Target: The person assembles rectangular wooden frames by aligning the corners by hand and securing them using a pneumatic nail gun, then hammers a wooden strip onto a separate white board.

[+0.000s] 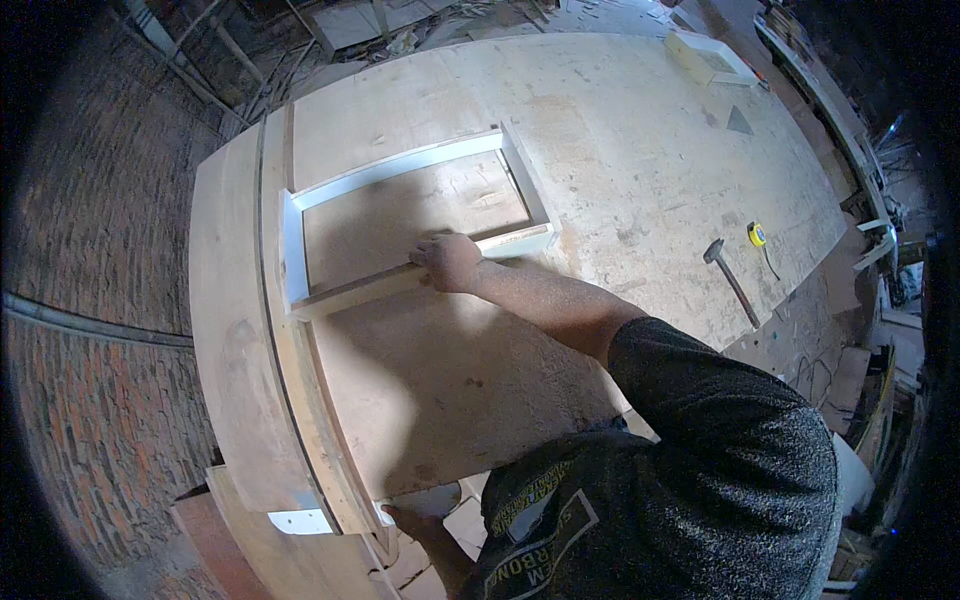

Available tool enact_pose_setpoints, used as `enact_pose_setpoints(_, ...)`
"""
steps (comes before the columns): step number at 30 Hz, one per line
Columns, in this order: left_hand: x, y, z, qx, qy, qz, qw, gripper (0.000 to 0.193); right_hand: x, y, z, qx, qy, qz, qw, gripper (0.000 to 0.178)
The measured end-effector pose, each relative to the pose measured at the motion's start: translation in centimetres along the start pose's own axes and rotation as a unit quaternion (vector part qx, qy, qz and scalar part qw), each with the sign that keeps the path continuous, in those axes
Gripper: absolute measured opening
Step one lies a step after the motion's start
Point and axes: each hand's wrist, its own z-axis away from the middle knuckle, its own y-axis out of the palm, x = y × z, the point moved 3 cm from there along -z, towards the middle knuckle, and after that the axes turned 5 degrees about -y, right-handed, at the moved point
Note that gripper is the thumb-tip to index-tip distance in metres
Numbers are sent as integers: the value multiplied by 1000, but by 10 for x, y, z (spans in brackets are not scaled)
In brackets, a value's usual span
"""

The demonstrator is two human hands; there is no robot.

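A rectangular wooden frame [400, 220] lies flat near the left part of a large plywood worktop [620, 150]. It is made of four narrow boards set on edge: the far board and the left end board show pale, white-looking faces, while the near board is bare light wood along its top edge. The inside of the frame is open, so the worktop shows through it, partly in the person's shadow. The corners look square, and the right end board stands slightly proud past the far corner.

The right hand [447, 260] rests on top of the near board, about midway along it toward the right, fingers curled over the edge and pressing down on it; the arm stretches out from the dark sleeve. The left hand [410, 520] is low at the worktop's near edge, below the surface; whether it grips anything I cannot tell.

Well apart to the right lie a hammer [730, 280] and a yellow tape measure [757, 234]. A pale box-like piece [708, 57] sits at the far end.
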Motion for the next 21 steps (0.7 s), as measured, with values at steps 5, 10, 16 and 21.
enact_pose_setpoints(5,-1,-4,2,24,-21,2,999,98,-23,32,-21,-35,-6,-10,999,46)
enact_pose_setpoints(10,-5,-22,0,79,-42,2,996,101,-30,39,-44,-45,-27,3,999,33)
enact_pose_setpoints(16,-10,3,2,-9,-88,-89,992,102,-52,56,-55,-139,-69,-18,988,18)
enact_pose_setpoints(21,-18,41,-10,-48,-147,-169,973,102,-65,74,-70,-158,-27,-9,987,9)
